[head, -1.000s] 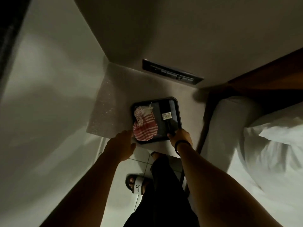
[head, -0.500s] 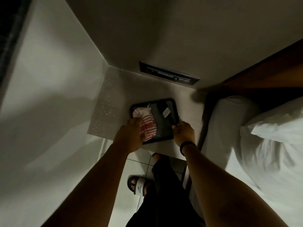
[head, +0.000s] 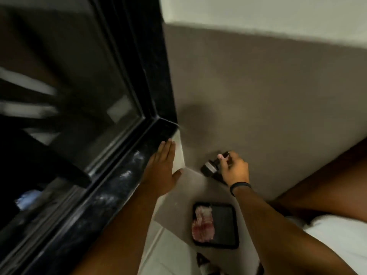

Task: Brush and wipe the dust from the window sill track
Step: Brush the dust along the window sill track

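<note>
A black window sill (head: 111, 195) with pale dust streaks runs diagonally along the dark window frame, the track (head: 95, 169) beside the glass. My left hand (head: 162, 169) lies flat and open on the sill's inner edge near its far corner. My right hand (head: 234, 167) is raised in front of the grey wall and grips a black brush (head: 213, 168) with a pale band at its head. Below, a black tray (head: 226, 225) on a grey ledge holds a red-and-white striped cloth (head: 202, 225).
The grey wall (head: 268, 96) rises right of the window corner. White bedding (head: 337, 241) lies at the lower right beside a wooden headboard. Pale floor tiles and a slipper (head: 204, 264) show below the ledge. The window glass (head: 69, 96) is dark.
The view swung up from the tray to the window. My left hand left the cloth and now rests on the sill. My right hand lifted the brush out of the tray.
</note>
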